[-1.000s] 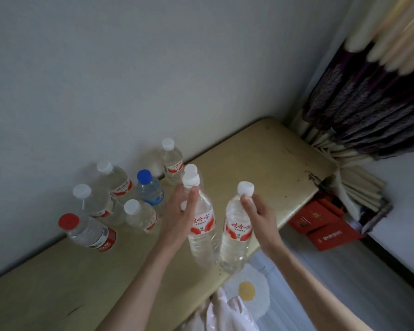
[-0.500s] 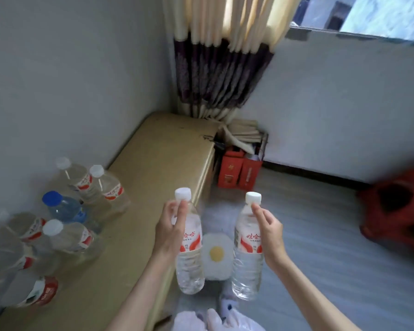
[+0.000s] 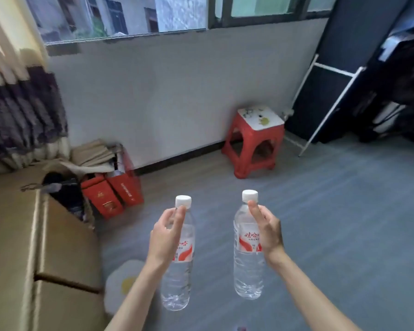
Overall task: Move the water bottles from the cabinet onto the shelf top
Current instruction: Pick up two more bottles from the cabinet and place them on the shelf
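I see my left hand point(image 3: 167, 235) fingers clamped on one bottle point(image 3: 178, 271), right hand point(image 3: 268, 231) fingers clamped on another point(image 3: 247, 266), both upright in mid-air over the floor point(image 3: 332, 223), cabinet point(image 3: 34, 247) at left

Two clear white-capped bottles: left bottle point(image 3: 177, 263), right bottle point(image 3: 247, 254), upright, held mid-air.

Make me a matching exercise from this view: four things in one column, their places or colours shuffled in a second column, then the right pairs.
Things:
1. left-hand bottle
2. right-hand bottle
3. stool
4. red boxes

Descriptions:
A. red legs, white top, by the far wall
B. on the floor beside the yellow cabinet
C. held upright in the left hand
D. held upright in the right hand

Pairs: 1-C, 2-D, 3-A, 4-B
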